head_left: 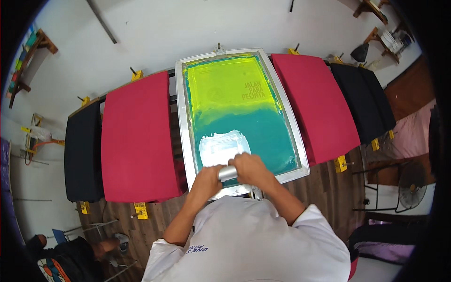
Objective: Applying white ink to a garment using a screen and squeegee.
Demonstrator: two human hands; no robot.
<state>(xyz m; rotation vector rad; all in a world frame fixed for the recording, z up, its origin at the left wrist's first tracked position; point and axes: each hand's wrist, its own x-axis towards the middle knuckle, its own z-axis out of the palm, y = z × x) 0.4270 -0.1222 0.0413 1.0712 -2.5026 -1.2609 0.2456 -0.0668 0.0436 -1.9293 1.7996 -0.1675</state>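
Both my hands are wrapped round the silver metal handle of a squeegee [228,173]. My left hand [207,182] grips its left side and my right hand [252,168] its right side, both closed. The squeegee is over the near end of a screen-printing frame [286,113] with a pale metal rim. A patch of white ink [217,142] lies just beyond my hands. The screen mesh [268,134] is teal in its near half and yellow-green in its far half, with lettering at the far right. My hands hide the squeegee's blade.
Red fabric-covered boards [136,136] flank the frame, with another red board [312,108] at right. Black-covered boards [83,152] stand farther out. Yellow clamps [141,210] stick out along the row. A person [70,256] is at lower left; a fan [412,190] stands at right.
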